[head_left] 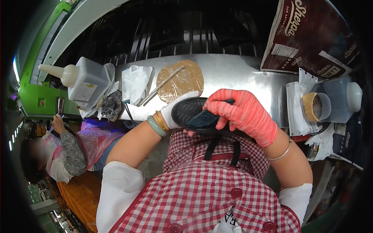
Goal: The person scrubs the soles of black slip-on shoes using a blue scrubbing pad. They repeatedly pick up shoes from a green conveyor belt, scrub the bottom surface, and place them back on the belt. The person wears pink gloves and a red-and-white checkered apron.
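My left hand [169,115], in a white glove, grips a black shoe sole [183,110] from its left side, holding it in front of my apron at the table's near edge. The fingers run under the sole and are partly hidden. My right hand [246,114] wears a coral-red knit glove and is closed over the sole's right part. Between its fingers and the sole's inner face lies a dark teal textured piece [203,119]; whether it is a pad or a cloth I cannot tell.
A metal table [229,75] carries a tape-covered brown disc [190,72] with a thin stick [165,84] across it. White paper [136,83] and a nozzle bottle [91,79] stand left. Right are a clear bottle [338,97] and a maroon package [307,39]. A person [83,149] sits far left.
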Demonstrator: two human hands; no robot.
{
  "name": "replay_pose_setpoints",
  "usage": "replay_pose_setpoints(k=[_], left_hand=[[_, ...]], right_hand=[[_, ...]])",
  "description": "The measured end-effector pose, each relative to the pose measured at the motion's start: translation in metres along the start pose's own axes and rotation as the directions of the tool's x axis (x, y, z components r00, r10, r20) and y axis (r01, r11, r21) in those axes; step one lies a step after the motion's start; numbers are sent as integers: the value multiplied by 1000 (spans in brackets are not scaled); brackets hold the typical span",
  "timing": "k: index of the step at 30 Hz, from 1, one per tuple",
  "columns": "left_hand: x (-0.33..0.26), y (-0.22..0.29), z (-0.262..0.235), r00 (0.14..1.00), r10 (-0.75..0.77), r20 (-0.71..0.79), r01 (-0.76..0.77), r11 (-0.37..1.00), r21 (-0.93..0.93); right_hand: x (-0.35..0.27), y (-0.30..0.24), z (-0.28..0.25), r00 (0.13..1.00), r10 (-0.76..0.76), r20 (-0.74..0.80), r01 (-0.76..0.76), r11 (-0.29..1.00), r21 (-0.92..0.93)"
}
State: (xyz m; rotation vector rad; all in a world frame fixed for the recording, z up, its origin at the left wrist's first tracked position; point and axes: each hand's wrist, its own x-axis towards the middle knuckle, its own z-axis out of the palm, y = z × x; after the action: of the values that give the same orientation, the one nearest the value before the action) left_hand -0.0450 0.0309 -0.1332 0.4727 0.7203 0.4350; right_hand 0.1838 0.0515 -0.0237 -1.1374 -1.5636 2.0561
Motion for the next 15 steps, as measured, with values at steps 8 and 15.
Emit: replay_pose_setpoints(k=[8, 15], left_hand=[[10, 11, -20, 990, -119, 76, 121, 992, -26], [3, 23, -14, 965, -252, -65, 242, 961, -133]], right_hand=[[2, 3, -23, 999, 51, 2, -51, 998, -35], [-3, 0, -38, 998, 57, -7, -57, 990, -126]])
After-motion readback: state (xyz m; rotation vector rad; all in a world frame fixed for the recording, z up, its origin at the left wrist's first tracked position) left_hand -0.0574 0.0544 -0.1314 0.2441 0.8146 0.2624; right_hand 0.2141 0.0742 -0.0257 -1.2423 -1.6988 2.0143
